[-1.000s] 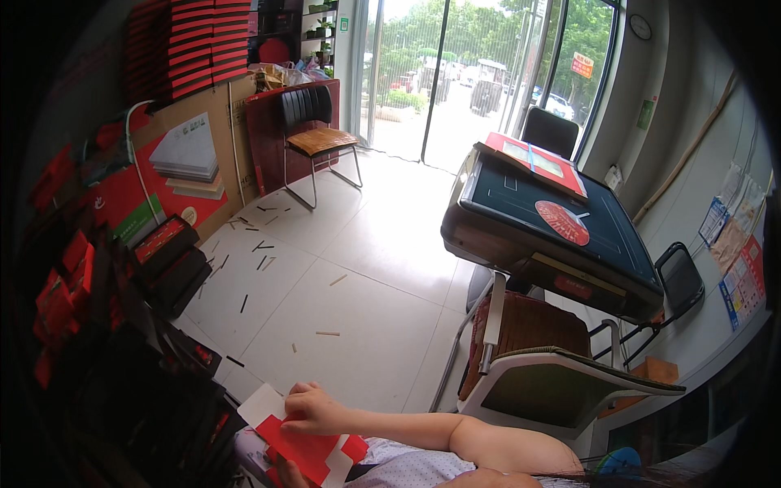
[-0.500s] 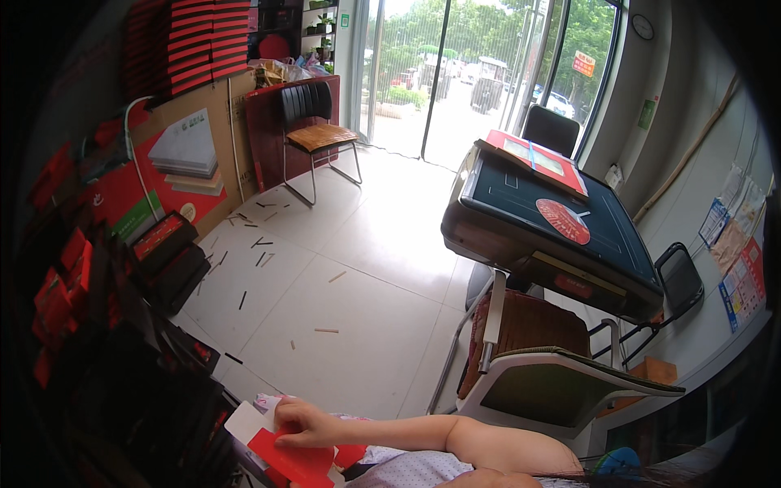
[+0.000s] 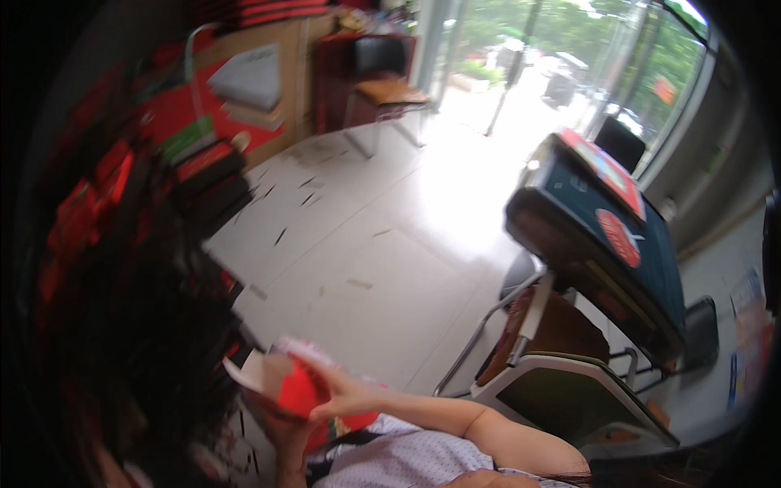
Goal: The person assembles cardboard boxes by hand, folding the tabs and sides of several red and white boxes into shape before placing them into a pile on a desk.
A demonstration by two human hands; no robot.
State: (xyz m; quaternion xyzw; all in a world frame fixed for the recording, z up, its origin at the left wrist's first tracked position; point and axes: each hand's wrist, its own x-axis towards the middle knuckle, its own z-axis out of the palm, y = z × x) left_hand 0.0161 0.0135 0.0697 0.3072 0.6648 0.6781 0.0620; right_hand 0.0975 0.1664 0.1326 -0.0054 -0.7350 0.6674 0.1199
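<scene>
A red and white cardboard piece, with a pale flap standing up at its left, is between my hands low in the view. My right hand grips its right side, thumb in front and fingers reaching toward the top edge. From below, my left hand holds the lower left side; motion blur and the card hide part of its fingers. More red material with a gold patch shows just under my right wrist, against my dotted light clothing.
Dark and red boxes are stacked along the left. Dark and pale strips litter the tiled floor. A brown-seated chair and a dark-topped table stand at right. Another chair stands near the glass doors.
My view has turned left and blurred, shifting the room rightward. My left hand now shows under the cardboard piece, which is raised and tilted more upright. My right hand has moved to its right side.
</scene>
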